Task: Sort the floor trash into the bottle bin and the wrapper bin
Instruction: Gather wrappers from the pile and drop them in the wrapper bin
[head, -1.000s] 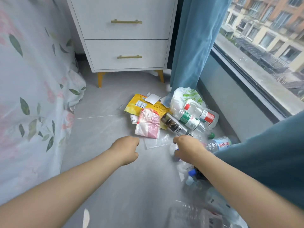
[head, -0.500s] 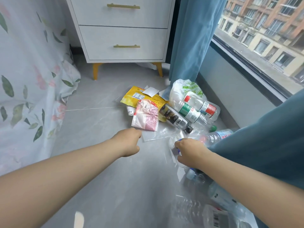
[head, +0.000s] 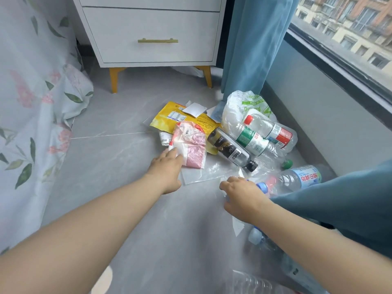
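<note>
Trash lies in a heap on the grey floor. A pink-and-white wrapper (head: 192,143) rests on a yellow wrapper (head: 167,118). Beside them lie a dark bottle (head: 231,151), a green-labelled bottle (head: 252,141) and a red-capped bottle (head: 273,130). A blue-labelled bottle (head: 302,178) is further right. My left hand (head: 167,171) has its fingertips on the pink wrapper's near corner, with no grip visible. My right hand (head: 241,198) is curled on the edge of a clear plastic bag (head: 252,281) that holds bottles; what is under its fingers is hidden.
A flat clear sheet (head: 207,174) lies between my hands. A white-and-green plastic bag (head: 250,102) sits behind the bottles. A white nightstand (head: 152,39) stands at the back, a blue curtain (head: 250,39) to its right, a floral bedsheet (head: 31,102) on the left, the window wall (head: 318,115) on the right.
My left hand has reached forward to the pink wrapper's near corner. My right hand has stayed curled at the clear bag. The view has moved closer to the heap.
</note>
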The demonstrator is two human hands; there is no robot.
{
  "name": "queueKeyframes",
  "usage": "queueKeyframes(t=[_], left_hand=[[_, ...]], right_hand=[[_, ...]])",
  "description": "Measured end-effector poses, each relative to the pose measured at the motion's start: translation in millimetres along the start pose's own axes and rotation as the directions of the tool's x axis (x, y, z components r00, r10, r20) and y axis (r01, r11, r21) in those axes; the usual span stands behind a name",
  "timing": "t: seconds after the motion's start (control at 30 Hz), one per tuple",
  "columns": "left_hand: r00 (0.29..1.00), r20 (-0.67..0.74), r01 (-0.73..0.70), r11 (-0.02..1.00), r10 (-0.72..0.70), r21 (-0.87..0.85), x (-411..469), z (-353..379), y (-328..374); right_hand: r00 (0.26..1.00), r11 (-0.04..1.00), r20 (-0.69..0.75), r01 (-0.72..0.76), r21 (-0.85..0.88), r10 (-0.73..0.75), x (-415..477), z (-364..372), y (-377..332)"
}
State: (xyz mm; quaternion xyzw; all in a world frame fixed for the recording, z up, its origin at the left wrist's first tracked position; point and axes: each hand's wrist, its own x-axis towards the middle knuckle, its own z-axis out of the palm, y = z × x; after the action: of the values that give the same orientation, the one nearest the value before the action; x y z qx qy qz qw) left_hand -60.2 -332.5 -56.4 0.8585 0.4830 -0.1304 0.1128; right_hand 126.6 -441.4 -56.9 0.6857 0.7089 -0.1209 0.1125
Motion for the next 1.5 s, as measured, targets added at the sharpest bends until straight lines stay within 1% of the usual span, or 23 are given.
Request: queueKeyframes(t=[0.13,0.23,0.27,0.47,0.67,0.77,0.83,0.9,0.97,1.03,1.1,1.17,1.23,1.33,1.4,1.5], left_hand=[[0.996,0.073,-0.059,0.997,0.054,0.057,23,15,-5],[0.986,0.165,-0.025,0.998,0.014,0.061,25,33,-14],[0.985,0.175,-0.015,0.999,0.005,0.052,22,38,-16],[0.991,0.123,-0.060,0.997,0.054,0.045,-7,50,-25],[0.986,0.096,-0.142,0.989,0.137,0.044,-53,57,-39],[0.985,0.093,-0.148,0.988,0.144,0.038,-62,60,-43],[0.988,0.073,-0.138,0.990,0.134,0.042,-60,60,-44],[0.992,0.067,-0.107,0.994,0.105,0.032,-53,57,-42],[0.993,0.067,-0.091,0.996,0.092,-0.017,-46,55,-41],[0.992,0.045,-0.113,0.992,0.116,-0.063,-39,56,-41],[0.991,0.039,-0.125,0.987,0.130,-0.098,-34,57,-42],[0.993,0.047,-0.105,0.986,0.112,-0.129,-33,56,-42],[0.994,0.050,-0.088,0.991,0.093,-0.105,-34,56,-42],[0.998,0.047,-0.040,0.999,0.040,-0.012,-39,53,-47],[0.999,0.033,0.004,1.000,-0.004,0.004,-40,50,-54],[1.000,0.014,0.022,1.000,-0.022,-0.004,-39,50,-62]], right_hand=[[0.999,1.000,-0.032,0.010,-0.019,-0.011,9,6,-4],[0.998,1.000,-0.062,0.004,-0.006,-0.004,14,9,-6],[0.998,1.000,-0.068,0.001,0.000,-0.001,15,10,-7],[0.996,0.997,-0.087,-0.010,0.077,0.017,32,5,-9],[0.998,0.984,-0.049,-0.035,0.173,0.044,63,4,-12],[0.995,0.985,-0.096,-0.024,0.169,0.041,80,1,-13],[0.991,0.983,-0.128,-0.013,0.185,0.037,93,-3,-15],[0.992,0.978,-0.122,-0.017,0.207,0.043,105,-4,-18],[0.995,0.974,-0.087,-0.029,0.225,0.050,114,-2,-20],[0.996,0.975,-0.077,-0.024,0.222,0.042,120,-1,-21],[0.996,0.977,-0.086,-0.008,0.213,0.027,125,-1,-19],[0.993,0.975,-0.117,0.008,0.223,0.018,132,0,-17],[0.988,0.966,-0.155,0.022,0.256,0.019,140,1,-18],[0.981,0.958,-0.191,0.020,0.285,0.037,151,2,-22],[0.978,0.966,-0.206,0.026,0.259,0.029,161,1,-27],[0.982,0.976,-0.186,0.019,0.216,0.022,183,-8,-31]])
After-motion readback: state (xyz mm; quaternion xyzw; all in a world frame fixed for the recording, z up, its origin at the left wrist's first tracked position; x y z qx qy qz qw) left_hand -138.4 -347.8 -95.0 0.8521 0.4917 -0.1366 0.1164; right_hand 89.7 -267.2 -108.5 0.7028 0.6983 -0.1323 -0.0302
